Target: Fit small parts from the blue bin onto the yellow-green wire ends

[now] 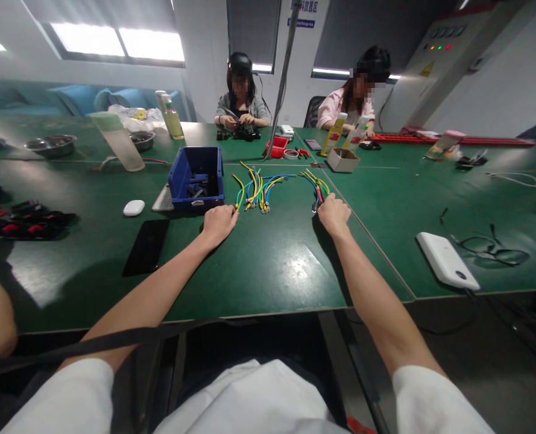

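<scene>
My left hand (221, 224) is closed at the lower end of a few yellow-green wires (238, 185), just in front of the blue bin. Its fingertips are partly hidden. To the right, my right hand (334, 214) closes on a small bundle of coloured wires (315, 182) in yellow, green, blue and red, resting at the table surface. Between the hands lies a loose pile of yellow, blue and green wires (262, 187), with metal ring terminals at their near ends. The blue bin (198, 204) holds small dark parts.
A black phone (146, 247) and white earbud case (134, 208) lie left on the green table (268, 271). A white power bank (447, 260) and glasses (494, 250) lie right. A red tray (277, 146), metal pole (284, 78), cardboard box (342, 160) and two people stand beyond.
</scene>
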{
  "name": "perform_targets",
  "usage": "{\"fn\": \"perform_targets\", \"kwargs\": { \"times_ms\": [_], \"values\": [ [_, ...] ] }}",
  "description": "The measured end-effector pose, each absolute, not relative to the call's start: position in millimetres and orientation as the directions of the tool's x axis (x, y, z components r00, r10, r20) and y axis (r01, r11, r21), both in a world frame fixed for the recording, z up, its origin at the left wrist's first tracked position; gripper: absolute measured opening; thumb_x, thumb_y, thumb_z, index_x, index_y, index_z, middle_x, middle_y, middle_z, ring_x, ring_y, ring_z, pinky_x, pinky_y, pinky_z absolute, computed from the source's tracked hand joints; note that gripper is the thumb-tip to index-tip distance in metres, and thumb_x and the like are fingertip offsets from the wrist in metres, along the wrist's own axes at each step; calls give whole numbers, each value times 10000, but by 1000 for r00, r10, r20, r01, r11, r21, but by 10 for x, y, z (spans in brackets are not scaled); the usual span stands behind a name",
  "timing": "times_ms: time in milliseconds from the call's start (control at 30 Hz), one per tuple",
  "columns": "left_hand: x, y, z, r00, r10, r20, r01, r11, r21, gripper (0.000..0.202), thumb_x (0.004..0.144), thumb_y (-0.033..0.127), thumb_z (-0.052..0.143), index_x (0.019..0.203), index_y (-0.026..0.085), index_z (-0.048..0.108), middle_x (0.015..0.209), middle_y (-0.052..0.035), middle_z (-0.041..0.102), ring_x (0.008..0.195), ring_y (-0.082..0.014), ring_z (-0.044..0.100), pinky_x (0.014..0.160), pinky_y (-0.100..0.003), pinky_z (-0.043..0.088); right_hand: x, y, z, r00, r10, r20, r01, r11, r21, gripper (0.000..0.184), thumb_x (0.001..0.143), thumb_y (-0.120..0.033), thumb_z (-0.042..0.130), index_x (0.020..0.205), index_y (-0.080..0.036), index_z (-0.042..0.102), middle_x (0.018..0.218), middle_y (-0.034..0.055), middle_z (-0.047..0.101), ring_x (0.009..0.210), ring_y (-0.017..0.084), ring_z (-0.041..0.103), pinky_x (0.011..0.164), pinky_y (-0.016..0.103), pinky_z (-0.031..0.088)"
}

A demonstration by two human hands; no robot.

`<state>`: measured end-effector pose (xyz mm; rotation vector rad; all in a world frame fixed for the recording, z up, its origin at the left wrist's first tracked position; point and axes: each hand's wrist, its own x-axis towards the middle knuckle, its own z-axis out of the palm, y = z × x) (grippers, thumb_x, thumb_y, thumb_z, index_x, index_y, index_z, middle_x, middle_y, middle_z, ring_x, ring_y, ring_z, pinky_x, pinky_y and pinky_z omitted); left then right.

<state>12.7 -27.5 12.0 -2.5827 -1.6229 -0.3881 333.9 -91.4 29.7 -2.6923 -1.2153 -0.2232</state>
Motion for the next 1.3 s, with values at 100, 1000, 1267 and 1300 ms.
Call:
{"fn": "perform_targets", "kwargs": {
  "times_ms": [100, 1000, 1267, 1300],
  "values": [
    [127, -279, 124, 413, 877, 246, 894, -442, 74, 350, 957, 388, 404, 1016, 197, 691, 980, -97, 721, 928, -271, 672, 780, -342, 483, 3372, -897, 277, 646, 730, 222, 761, -640, -108, 330, 926, -283, 430, 1142, -78, 572, 1051, 238, 663, 1018, 342, 657, 847, 419, 484],
    [120, -269, 106, 411, 877, 249, 892, -443, 89, 353, 953, 387, 405, 1011, 196, 696, 990, -112, 719, 933, -268, 672, 798, -344, 484, 3417, -882, 190, 636, 731, 248, 771, -590, -240, 324, 930, -254, 439, 1203, -122, 551, 1076, 194, 644, 1024, 313, 638, 848, 394, 468],
    [124, -287, 131, 411, 876, 252, 890, -446, 98, 345, 954, 378, 407, 996, 195, 696, 987, -112, 718, 933, -276, 672, 798, -355, 485, 3417, -880, 204, 608, 693, 388, 794, -531, -296, 356, 949, -196, 362, 1259, -90, 501, 1081, 201, 636, 1046, 282, 614, 869, 355, 430],
    [126, -290, 134, 409, 878, 248, 891, -443, 100, 345, 954, 378, 408, 998, 195, 697, 991, -113, 717, 936, -275, 672, 800, -353, 485, 3412, -877, 206, 603, 694, 393, 798, -526, -294, 359, 951, -197, 360, 1265, -89, 497, 1082, 199, 635, 1042, 279, 613, 864, 348, 428]
  ]
}}
